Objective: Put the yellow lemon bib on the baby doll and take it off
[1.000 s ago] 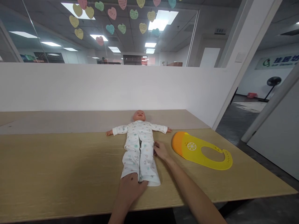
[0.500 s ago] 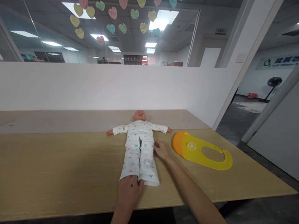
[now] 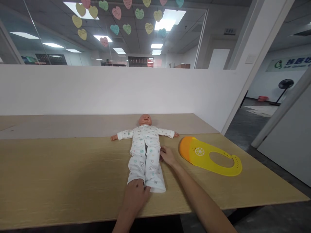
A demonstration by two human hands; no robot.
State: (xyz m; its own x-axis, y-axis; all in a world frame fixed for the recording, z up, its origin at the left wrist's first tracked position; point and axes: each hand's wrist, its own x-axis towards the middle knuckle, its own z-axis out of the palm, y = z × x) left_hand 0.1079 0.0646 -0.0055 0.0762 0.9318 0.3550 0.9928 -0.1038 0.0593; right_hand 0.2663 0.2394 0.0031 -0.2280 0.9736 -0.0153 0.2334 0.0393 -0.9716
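Note:
A baby doll (image 3: 145, 120) lies on its back with both arms spread, dressed in a white printed top (image 3: 145, 133) and matching trousers (image 3: 152, 163). My left hand (image 3: 137, 192) is at the cuff of the trouser leg on the left, its fingers mostly hidden inside the opening. That leg is bunched up over my fingertips; the other leg lies flat, its cuff wide. Beside the doll's right-hand thigh, my right hand (image 3: 167, 156) has its fingers curled against the trousers' side edge, seemingly pinching the cloth. The doll's feet are out of sight.
A yellow and orange bib (image 3: 204, 157) lies on the wooden table (image 3: 73, 181), right of my right hand. Behind the table stands a white wall (image 3: 97, 89) with windows above. To the right are a doorway and a standing fan (image 3: 286, 84).
My left hand has pushed slightly forward at the cuff, and that trouser leg has ridden up and wrinkled. My right hand stays in place.

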